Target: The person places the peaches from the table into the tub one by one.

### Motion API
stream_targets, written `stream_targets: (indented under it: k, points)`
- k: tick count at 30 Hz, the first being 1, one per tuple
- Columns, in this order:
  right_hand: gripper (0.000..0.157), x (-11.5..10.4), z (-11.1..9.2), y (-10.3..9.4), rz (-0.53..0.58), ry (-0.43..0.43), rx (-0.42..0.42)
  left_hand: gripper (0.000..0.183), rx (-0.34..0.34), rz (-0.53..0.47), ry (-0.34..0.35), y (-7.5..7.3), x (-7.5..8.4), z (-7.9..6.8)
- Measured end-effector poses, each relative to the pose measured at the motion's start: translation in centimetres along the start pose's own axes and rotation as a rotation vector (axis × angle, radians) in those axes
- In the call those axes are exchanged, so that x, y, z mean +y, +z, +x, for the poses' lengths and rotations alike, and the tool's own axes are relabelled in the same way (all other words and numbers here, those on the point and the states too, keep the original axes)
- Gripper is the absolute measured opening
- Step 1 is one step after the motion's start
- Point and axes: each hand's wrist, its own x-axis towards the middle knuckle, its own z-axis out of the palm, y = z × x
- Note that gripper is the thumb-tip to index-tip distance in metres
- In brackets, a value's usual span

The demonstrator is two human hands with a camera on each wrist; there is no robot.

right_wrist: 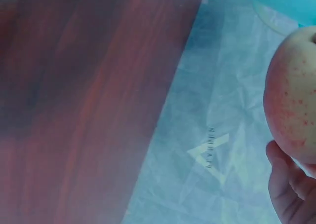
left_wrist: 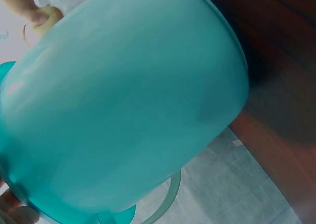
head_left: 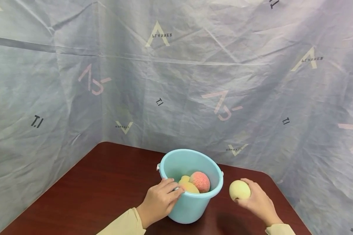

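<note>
A light blue bucket (head_left: 189, 209) is on the dark red-brown table, its mouth facing up toward me. My left hand (head_left: 159, 202) grips the near left rim; a few of its fingertips (left_wrist: 23, 215) show at the lip in the left wrist view. Inside lie a speckled red round fruit (head_left: 200, 181), a yellow-orange fruit (head_left: 189, 188) and a smaller yellow one (head_left: 184, 179). To the right of the bucket, my right hand (head_left: 260, 202) holds a pale yellow peach (head_left: 239, 190) above the table. The right wrist view shows the peach's red blush and specks.
The table (head_left: 85, 189) has rounded far corners. Grey printed sheeting (head_left: 176, 81) hangs behind it and along both sides. A thin curved handle (left_wrist: 170, 197) hangs off the bucket in the left wrist view.
</note>
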Motion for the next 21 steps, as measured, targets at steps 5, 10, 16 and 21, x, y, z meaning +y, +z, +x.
stream_targets:
  k: [5,10,16,21]
  points:
    - [0.077,-0.4,0.7,-0.4,-0.026,-0.005,0.082,0.036,-0.001,0.005,-0.002,0.0,0.0,0.0]
    - [0.075,-0.6,1.2,-0.9,-0.040,-0.031,0.163,0.035,-0.002,0.003,0.000,0.1,0.1,0.0]
    - [0.072,-1.9,2.1,-2.0,-0.033,-0.090,0.270,0.035,-0.003,0.006,0.000,0.2,-0.1,-0.1]
    - [0.071,-3.0,2.8,-2.6,-0.016,-0.131,0.325,0.036,-0.005,0.007,0.001,0.2,-0.1,-0.1]
